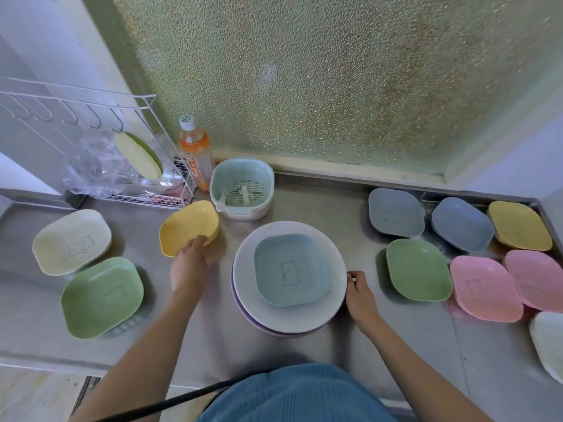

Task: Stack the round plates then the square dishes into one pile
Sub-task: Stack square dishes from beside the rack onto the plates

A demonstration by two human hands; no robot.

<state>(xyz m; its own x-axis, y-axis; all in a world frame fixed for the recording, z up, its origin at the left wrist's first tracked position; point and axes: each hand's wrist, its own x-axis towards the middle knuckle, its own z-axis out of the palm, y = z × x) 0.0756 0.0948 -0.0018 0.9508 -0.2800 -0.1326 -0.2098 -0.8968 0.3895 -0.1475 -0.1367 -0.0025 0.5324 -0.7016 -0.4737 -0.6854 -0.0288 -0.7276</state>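
Plates (289, 318) were piled round on round near the front edge of the counter (304, 196), mid-width, with a blue dish (291, 269) seated square on top. A yellow dish (189, 226) was pinched at its near rim by the left hand (189, 266), thumb over the lip, and appeared tilted just off the steel toward the back edge. The right hand (359, 292) was held at the pile's right rim, fingers curled onto the top plate's edge, apparently to steady it. Other square dishes were left unstacked: two toward the left edge, seven toward the right corner. For a clean placement, the yellow dish would best be carried level over the blue one, its corners turned to match, and lowered until nested rather than dropped. The steadying grip should be kept light, so the round plates beneath are not shifted.
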